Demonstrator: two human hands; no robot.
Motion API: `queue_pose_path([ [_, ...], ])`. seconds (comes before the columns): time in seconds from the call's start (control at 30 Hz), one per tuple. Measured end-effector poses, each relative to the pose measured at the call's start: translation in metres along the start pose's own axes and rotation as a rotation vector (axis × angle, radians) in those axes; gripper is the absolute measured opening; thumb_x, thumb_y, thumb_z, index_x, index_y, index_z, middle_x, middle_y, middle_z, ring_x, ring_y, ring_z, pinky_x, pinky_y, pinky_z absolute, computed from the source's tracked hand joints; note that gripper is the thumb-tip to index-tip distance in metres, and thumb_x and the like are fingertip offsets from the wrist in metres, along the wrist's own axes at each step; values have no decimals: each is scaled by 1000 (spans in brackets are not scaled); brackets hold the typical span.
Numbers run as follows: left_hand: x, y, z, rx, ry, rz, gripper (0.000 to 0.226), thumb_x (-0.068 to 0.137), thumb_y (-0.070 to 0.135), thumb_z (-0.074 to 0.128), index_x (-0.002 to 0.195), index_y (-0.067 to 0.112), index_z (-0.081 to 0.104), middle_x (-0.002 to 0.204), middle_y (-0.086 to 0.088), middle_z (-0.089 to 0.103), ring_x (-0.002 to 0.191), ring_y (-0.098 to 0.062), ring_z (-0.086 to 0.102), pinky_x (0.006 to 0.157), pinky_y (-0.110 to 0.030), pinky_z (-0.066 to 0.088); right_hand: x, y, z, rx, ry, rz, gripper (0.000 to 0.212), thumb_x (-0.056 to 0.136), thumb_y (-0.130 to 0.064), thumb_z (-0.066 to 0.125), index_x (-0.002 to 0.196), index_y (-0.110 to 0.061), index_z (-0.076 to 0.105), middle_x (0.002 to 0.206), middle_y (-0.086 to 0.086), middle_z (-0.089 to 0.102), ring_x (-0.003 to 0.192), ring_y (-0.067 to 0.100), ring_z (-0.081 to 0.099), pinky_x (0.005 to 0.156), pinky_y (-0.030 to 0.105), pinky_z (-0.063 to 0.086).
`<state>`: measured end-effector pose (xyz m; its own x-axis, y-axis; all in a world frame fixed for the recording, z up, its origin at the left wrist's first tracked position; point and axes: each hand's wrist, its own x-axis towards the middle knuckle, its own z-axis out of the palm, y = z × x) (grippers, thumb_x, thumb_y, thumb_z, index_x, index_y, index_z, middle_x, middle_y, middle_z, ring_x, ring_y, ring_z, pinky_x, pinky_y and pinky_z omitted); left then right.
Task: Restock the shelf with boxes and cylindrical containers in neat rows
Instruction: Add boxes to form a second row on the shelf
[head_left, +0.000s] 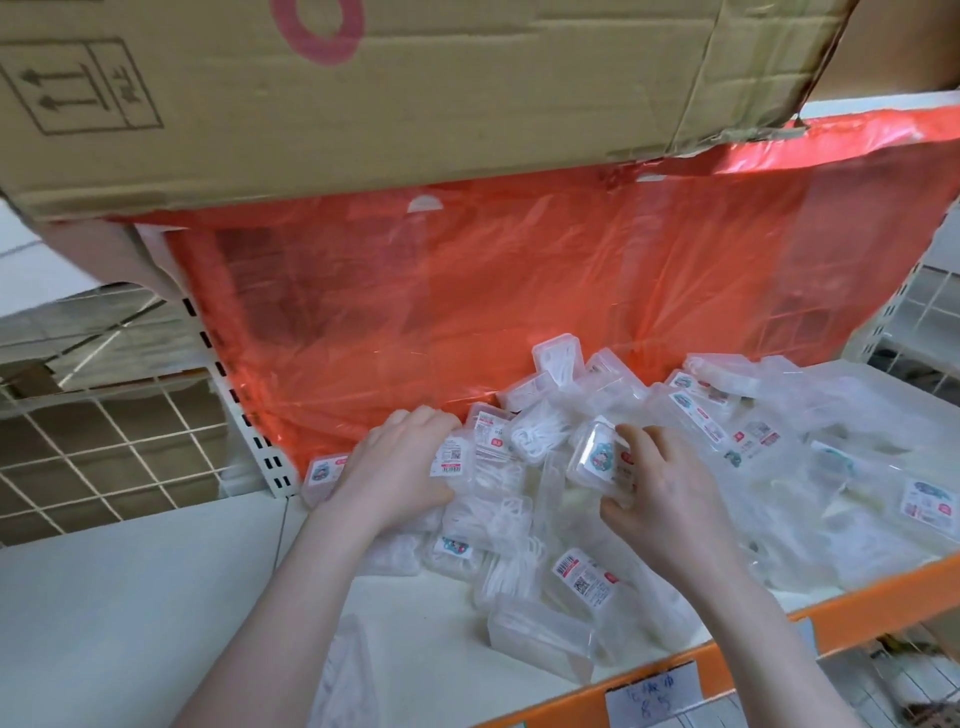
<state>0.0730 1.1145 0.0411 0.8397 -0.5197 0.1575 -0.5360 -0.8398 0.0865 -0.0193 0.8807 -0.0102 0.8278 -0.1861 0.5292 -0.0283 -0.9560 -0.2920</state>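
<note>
Far left: white wire grid panel (104, 457) beside the shelf, with a slotted white upright post (244, 410) at the shelf's left rear corner.

Shelf (405, 618): white surface, orange front edge (779, 623) carrying a handwritten paper label (652, 696); writing not legible.

Above: large cardboard carton (363, 88), tilted, with printed arrow marks at its left and a red ring mark at top. A sheet of red translucent plastic (493, 291) hangs below the carton and covers the back of the shelf.

Task items: a loose pile of small clear plastic boxes (587, 577) lies on the shelf, from mid-left to the right end, in no rows. Most carry small stickers with barcodes or a round picture. White contents show through the walls; what they are I cannot tell.

Left hand (395, 478): palm down on the left side of the pile, fingers bent over several boxes at the foot of the red plastic. Whether it grips any single box cannot be told.

Right hand (660, 493): fingers and thumb curled round one clear box with a round picture sticker (602, 460), held tilted just above the pile's middle.

Right of the hands: more boxes heaped to the shelf's right end, some inside clear bags (841, 478). Far right, another wire grid panel (930, 322).
</note>
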Motion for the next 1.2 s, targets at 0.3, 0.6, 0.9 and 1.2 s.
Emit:
queue_pose_path([
  [0.3,-69,1,4,35,111,-276,67,76,34,67,137,32,39,133,10,42,126,-16,36,99,-29,31,-4,-4,8,57,-24,-171,69,42,-6,77,109,-1,62,89,12,63,79,37,59,67,42,50],
  [0.6,-141,15,12,94,149,-524,61,79,34,63,134,34,38,129,10,43,122,-14,37,97,-27,31,-19,-25,17,178,-109,-258,73,45,-8,76,116,-2,59,99,17,62,89,41,58,74,47,51],
  [0.9,-210,-11,-6,64,238,-639,60,77,31,65,131,34,41,124,8,44,120,-16,38,94,-28,31,-44,-93,16,224,-106,-390,75,43,-8,79,115,2,59,94,17,63,83,41,59,69,46,53],
  [1.2,-330,-97,-31,74,295,-703,57,77,26,64,130,30,43,122,6,47,115,-19,41,91,-30,34,-104,-233,21,235,-96,-475,71,39,-6,77,108,3,62,87,17,63,73,40,59,62,42,52],
])
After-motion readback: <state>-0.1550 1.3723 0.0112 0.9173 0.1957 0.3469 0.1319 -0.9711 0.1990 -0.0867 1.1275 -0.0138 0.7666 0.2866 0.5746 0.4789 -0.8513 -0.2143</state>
